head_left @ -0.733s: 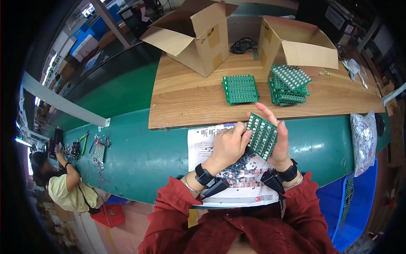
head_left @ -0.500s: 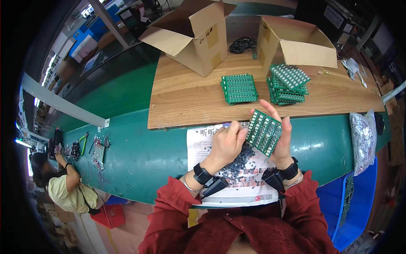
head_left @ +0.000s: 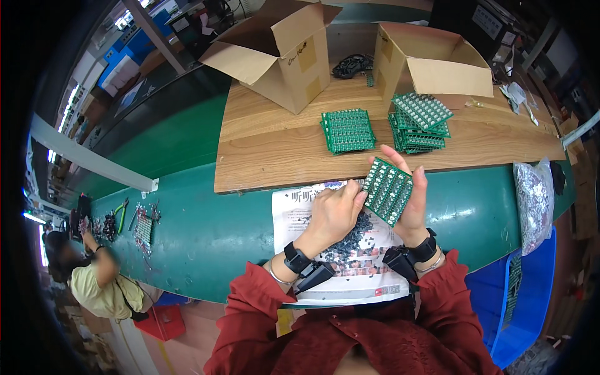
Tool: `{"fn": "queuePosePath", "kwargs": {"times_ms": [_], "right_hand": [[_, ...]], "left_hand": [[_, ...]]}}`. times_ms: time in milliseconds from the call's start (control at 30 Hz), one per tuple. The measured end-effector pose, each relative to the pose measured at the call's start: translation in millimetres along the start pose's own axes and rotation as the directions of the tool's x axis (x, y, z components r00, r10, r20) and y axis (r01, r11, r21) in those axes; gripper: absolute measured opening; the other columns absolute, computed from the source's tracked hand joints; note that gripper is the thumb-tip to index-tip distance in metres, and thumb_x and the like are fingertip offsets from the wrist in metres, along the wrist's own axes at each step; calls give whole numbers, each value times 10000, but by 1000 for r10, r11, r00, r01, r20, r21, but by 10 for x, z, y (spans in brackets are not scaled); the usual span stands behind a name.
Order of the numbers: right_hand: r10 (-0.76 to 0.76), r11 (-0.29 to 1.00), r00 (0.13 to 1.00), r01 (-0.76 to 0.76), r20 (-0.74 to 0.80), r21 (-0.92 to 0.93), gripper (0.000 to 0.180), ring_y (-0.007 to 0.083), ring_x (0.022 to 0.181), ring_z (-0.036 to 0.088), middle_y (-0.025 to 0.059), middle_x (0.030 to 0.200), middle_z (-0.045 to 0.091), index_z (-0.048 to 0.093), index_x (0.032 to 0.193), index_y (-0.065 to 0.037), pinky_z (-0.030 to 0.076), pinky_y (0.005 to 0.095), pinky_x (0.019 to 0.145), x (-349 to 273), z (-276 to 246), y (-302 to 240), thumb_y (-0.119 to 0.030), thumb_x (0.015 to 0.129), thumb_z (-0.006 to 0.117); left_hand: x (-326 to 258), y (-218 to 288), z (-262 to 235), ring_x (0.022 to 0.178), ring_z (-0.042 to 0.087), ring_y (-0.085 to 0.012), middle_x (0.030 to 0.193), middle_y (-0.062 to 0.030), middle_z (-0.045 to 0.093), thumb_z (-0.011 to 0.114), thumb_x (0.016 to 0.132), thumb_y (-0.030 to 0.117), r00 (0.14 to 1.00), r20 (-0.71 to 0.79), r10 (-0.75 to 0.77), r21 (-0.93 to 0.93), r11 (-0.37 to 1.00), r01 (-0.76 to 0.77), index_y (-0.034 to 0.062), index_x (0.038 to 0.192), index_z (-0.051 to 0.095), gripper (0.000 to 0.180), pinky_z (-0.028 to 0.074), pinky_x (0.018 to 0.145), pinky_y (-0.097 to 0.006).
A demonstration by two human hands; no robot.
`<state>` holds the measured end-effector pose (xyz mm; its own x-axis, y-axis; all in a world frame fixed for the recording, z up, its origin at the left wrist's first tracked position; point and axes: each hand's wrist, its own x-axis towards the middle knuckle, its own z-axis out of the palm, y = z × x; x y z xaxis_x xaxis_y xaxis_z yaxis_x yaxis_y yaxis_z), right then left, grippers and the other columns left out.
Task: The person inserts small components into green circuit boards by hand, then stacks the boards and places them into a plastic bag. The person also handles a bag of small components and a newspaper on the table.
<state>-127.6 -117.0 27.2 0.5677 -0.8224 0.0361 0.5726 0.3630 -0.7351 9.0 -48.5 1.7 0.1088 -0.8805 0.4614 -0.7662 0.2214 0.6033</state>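
Over the last moments the green circuit board (head_left: 388, 190) has stayed upright against the right hand (head_left: 409, 203), tilting only slightly. The left hand (head_left: 334, 212) has crept a little closer, and its fingers (head_left: 357, 199) now touch the board's left edge, just above the small dark parts (head_left: 350, 240).

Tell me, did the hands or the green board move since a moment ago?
Hardly. The right hand holds the green board upright as before, and the left hand stays at its left edge; both edged slightly. The board stacks on the wooden board and the two cardboard boxes stayed put.
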Motion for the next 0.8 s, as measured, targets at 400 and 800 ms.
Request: {"fn": "queuePosePath", "kwargs": {"times_ms": [400,800], "right_hand": [[-62,998,995,60,-74,-20,732,139,970,554,130,1236,510,350,1359,-39,481,283,839,1,48,-15,-613,904,330],[-85,994,996,82,-39,-66,745,147,1023,530,137,1227,506,344,1359,-14,444,284,895,13,59,63,-604,903,350]], "left_hand": [[-4,-3,-3,564,544,-356,631,-148,557,535,895,108,999,-15,37,-24,999,-37,41,832,491,102,432,531,-416],[-4,53,22,527,541,-344,610,-137,553,555,883,125,998,-22,62,-55,997,-63,48,826,488,117,428,514,-410]]}}
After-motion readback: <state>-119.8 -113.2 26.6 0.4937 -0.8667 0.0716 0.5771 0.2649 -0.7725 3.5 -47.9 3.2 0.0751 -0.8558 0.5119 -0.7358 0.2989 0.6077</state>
